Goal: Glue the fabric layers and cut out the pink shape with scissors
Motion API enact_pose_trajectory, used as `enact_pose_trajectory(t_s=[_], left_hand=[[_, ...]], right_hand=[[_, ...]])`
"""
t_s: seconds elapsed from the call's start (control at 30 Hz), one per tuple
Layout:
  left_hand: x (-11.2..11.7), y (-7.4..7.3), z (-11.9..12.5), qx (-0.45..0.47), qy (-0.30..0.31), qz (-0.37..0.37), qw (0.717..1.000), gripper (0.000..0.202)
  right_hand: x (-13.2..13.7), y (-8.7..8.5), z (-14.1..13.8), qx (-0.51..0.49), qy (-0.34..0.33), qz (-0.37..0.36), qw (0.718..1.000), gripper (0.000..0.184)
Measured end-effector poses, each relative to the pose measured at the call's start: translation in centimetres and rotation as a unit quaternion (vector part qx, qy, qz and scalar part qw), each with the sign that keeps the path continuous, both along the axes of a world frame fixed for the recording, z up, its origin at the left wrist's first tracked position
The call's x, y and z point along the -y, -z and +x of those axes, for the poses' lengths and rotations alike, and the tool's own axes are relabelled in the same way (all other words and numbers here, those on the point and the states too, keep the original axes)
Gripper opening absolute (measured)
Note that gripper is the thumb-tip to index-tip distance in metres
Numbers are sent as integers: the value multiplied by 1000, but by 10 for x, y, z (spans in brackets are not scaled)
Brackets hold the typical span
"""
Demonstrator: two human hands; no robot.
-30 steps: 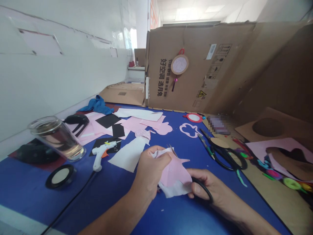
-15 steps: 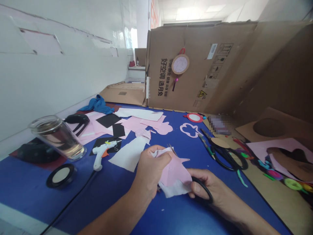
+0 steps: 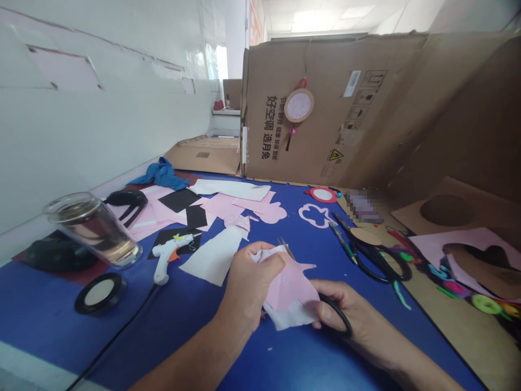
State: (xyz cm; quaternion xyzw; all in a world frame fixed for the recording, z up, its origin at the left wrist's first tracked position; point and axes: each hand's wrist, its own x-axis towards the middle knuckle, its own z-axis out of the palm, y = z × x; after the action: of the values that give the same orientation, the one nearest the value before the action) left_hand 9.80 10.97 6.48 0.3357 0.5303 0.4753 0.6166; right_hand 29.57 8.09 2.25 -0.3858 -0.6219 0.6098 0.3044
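My left hand [image 3: 248, 288] is closed on a pink and white piece of paper [image 3: 291, 288], held just above the blue table [image 3: 195, 320]. My right hand [image 3: 345, 320] grips the black handle of a pair of scissors [image 3: 337, 315]; the blade tips poke out above the paper near my left thumb. The paper hides most of the blades.
A glass jar of liquid [image 3: 95, 228], a black tape roll [image 3: 100, 293] and a white glue gun [image 3: 171, 255] lie to the left. Pink, white and black paper scraps [image 3: 220, 209] cover the middle. Black scissors [image 3: 380, 258] lie right. A cardboard box [image 3: 325, 108] stands behind.
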Motion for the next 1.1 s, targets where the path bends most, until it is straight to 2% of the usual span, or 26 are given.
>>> enact_pose_trajectory(t_s=[0.47,0.6,0.87,1.1], left_hand=[[-1,1,-1,-15,3,3,1000,25],[-1,3,0,-16,14,17,1000,23],[-3,5,-1,-18,4,7,1000,30],[-3,4,-1,-14,14,15,1000,27]], right_hand=[[2,-2,-2,-10,14,-4,1000,64],[3,-3,-3,-31,11,-24,999,60],[1,-2,-3,-36,18,-12,999,59],[3,-2,-4,-52,19,-31,998,56]])
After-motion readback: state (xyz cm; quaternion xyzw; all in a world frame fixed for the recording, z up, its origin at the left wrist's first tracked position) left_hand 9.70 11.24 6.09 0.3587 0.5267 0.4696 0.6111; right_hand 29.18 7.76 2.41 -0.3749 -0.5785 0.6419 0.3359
